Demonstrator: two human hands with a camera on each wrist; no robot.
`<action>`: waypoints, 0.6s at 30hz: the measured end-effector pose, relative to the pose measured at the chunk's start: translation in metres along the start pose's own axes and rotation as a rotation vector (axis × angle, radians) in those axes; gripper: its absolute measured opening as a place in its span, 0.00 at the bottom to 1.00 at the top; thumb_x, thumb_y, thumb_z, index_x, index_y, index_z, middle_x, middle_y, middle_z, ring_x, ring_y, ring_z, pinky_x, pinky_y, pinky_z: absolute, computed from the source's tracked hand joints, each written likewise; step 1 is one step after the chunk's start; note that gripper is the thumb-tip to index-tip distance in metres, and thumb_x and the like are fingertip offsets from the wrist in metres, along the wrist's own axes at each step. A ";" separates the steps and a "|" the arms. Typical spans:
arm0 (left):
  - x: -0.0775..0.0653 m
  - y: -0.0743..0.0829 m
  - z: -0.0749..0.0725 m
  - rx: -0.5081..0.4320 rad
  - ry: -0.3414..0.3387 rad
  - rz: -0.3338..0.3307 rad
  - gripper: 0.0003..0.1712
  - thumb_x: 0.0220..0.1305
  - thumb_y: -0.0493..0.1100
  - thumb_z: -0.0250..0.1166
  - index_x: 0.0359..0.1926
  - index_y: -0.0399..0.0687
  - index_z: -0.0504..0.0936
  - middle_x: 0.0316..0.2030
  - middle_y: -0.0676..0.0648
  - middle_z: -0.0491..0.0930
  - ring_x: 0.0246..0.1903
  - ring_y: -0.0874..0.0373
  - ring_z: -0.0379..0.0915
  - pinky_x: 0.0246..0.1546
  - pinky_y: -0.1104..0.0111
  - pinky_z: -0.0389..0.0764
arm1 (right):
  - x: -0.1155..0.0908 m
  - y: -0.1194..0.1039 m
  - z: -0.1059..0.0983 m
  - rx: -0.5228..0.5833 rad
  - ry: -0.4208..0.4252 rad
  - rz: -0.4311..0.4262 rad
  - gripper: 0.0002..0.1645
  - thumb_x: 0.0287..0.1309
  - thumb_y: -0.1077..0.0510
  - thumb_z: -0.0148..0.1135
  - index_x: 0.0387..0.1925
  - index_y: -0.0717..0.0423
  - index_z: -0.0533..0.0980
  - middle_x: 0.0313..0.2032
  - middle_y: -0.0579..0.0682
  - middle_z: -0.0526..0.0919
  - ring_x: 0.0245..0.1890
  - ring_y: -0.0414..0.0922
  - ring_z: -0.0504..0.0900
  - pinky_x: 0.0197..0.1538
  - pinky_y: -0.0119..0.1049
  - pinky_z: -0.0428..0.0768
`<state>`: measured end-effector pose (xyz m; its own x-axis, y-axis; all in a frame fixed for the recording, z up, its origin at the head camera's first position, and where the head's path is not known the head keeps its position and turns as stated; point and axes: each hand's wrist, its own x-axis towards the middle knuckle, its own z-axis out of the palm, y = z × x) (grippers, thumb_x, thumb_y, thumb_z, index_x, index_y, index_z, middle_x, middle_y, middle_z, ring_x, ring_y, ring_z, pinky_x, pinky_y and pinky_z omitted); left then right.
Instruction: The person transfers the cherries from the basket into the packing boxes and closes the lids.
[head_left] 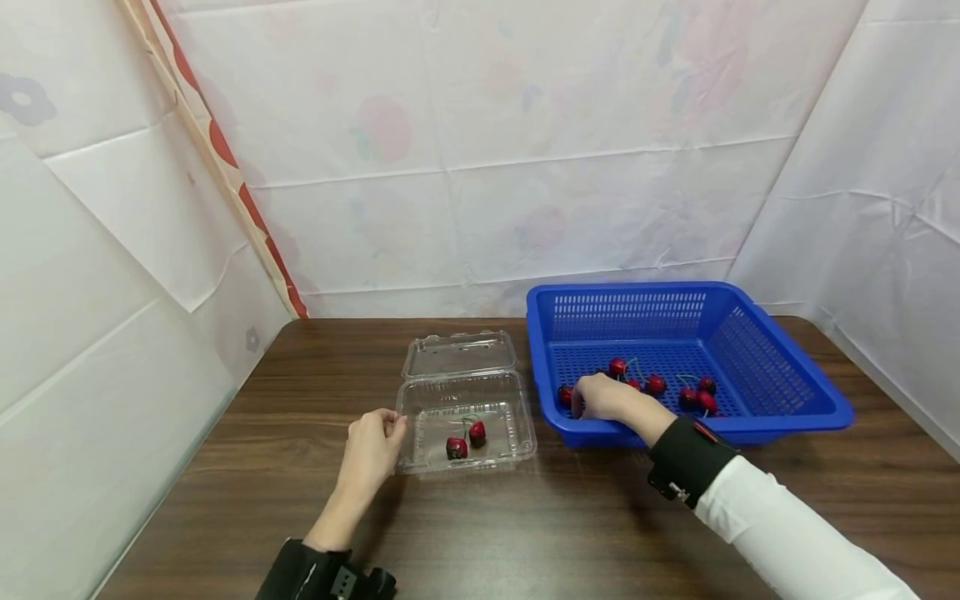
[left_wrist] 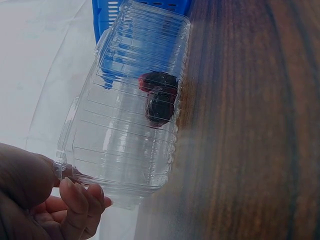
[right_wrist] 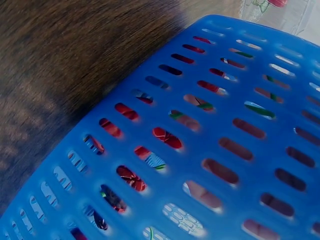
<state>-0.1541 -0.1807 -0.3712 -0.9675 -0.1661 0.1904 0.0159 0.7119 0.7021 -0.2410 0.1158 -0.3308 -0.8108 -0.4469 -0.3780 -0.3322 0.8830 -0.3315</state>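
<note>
A clear plastic clamshell box [head_left: 431,417] lies with its lid folded back on the table, two dark red cherries [head_left: 457,448] with green stems in its base. At the box's left edge, my left hand [head_left: 372,446] pinches the rim between thumb and curled fingers. The left wrist view shows this hand [left_wrist: 65,205] at the near end of the box. My right hand [head_left: 607,398] reaches over the front wall into a blue plastic basket [head_left: 780,421], among several cherries [head_left: 656,384]. Its fingertips are hidden; through the slots in the right wrist view only patches of skin and red fruit show.
The basket stands to the right of the box on a dark wood-grain table [head_left: 300,467]. More cherries [head_left: 705,402] lie toward the basket's right side. The box's open lid [head_left: 461,354] points to the back. White patterned sheeting [head_left: 480,167] hangs behind and along both sides.
</note>
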 end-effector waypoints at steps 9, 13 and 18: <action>0.001 -0.001 0.001 0.001 0.002 0.003 0.11 0.59 0.34 0.54 0.33 0.25 0.76 0.13 0.48 0.71 0.06 0.64 0.62 0.08 0.73 0.63 | -0.002 0.000 -0.001 0.007 0.010 -0.012 0.05 0.50 0.67 0.58 0.28 0.57 0.78 0.31 0.51 0.78 0.31 0.43 0.75 0.35 0.37 0.74; 0.001 -0.001 0.002 -0.003 -0.005 0.004 0.11 0.59 0.34 0.54 0.33 0.25 0.76 0.12 0.48 0.71 0.06 0.65 0.61 0.07 0.74 0.62 | -0.003 0.000 -0.001 0.000 0.032 -0.031 0.04 0.49 0.66 0.59 0.26 0.57 0.78 0.28 0.49 0.77 0.29 0.42 0.74 0.33 0.36 0.74; 0.001 -0.001 0.002 0.001 0.000 0.011 0.10 0.59 0.33 0.54 0.32 0.25 0.76 0.12 0.48 0.70 0.06 0.64 0.61 0.07 0.75 0.62 | -0.004 0.000 -0.001 -0.005 0.063 -0.058 0.04 0.48 0.65 0.60 0.24 0.56 0.79 0.25 0.47 0.77 0.26 0.41 0.74 0.31 0.35 0.73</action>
<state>-0.1553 -0.1805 -0.3730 -0.9672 -0.1589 0.1981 0.0260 0.7142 0.6995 -0.2382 0.1178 -0.3285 -0.8186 -0.4877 -0.3033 -0.3817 0.8566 -0.3472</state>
